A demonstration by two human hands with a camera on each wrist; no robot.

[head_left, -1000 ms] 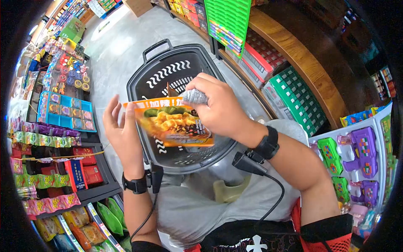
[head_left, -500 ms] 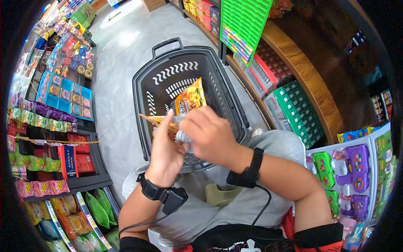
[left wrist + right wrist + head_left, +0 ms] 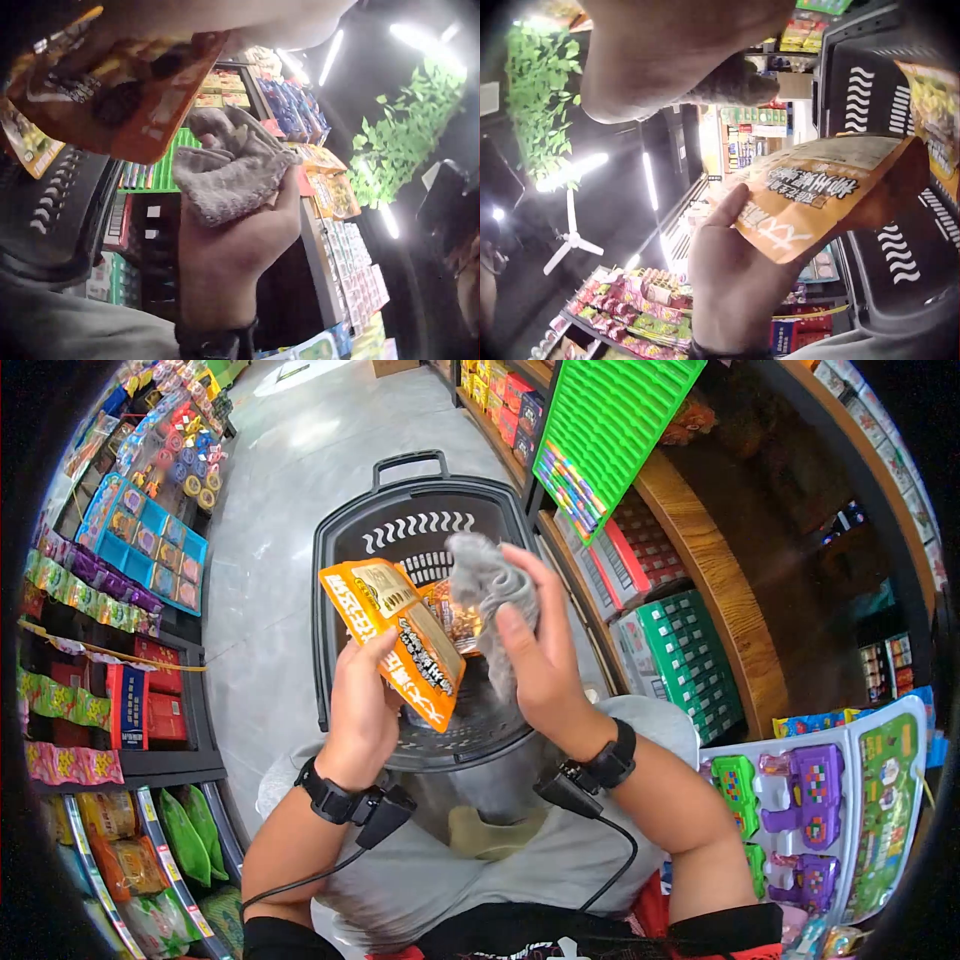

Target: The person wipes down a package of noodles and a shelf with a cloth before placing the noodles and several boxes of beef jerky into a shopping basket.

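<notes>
My left hand [image 3: 360,700] pinches an orange food packet [image 3: 415,645] by its near edge, thumb on the printed face, fingers behind. The packet is tilted above the black shopping basket [image 3: 345,550], its pale label panel turned up. To its right, my right hand [image 3: 550,670] holds a crumpled grey cloth [image 3: 490,595], thumb on the near side; in the left wrist view the cloth [image 3: 232,169] bunches over the fingers. A second orange packet [image 3: 458,618], with a food picture, stands inside the basket, partly hidden behind the held packet and the cloth.
Snack shelves [image 3: 75,710] line the left side, with a blue display tray [image 3: 150,550] farther up. At right stand a green rack [image 3: 620,430], a wooden ledge [image 3: 715,600], green crates [image 3: 690,640] and a toy display [image 3: 800,800]. Grey floor [image 3: 270,490] stretches ahead.
The held packet has turned from its food-picture side to the label side. My hands, close together half a second ago, have moved apart, and the cloth is lifted away and looser.
</notes>
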